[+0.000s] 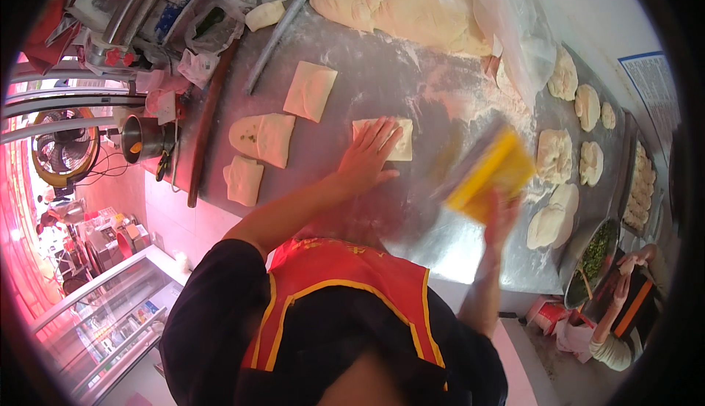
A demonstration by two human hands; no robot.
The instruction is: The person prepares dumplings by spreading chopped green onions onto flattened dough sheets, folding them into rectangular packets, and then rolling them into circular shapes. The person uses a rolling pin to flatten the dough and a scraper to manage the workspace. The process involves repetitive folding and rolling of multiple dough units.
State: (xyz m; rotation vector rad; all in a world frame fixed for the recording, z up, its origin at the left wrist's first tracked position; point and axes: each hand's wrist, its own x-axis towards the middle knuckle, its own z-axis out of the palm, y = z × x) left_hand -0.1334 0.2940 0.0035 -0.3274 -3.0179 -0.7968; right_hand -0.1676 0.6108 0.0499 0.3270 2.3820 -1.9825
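My left hand (366, 152) lies flat on a square, folded piece of dough (406, 140) on the metal worktable (385, 81). In my right hand (501, 216) is a yellow-handled dough scraper (498, 166), blurred by motion and held above the table to the right of that dough. Left of my left hand lie three more pieces: a folded square (311, 91), a long one with green flecks (263, 139) and a smaller one (244, 181). Loose flour (457, 89) dusts the metal beyond the scraper.
A large dough mass (407, 9) sits at the far side, partly under plastic sheeting (518, 26). A rolling pin (278, 40) lies left of it. Several dough lumps (554, 155) line the right, near a bowl of chopped greens (597, 254) and another person's hands (628, 271).
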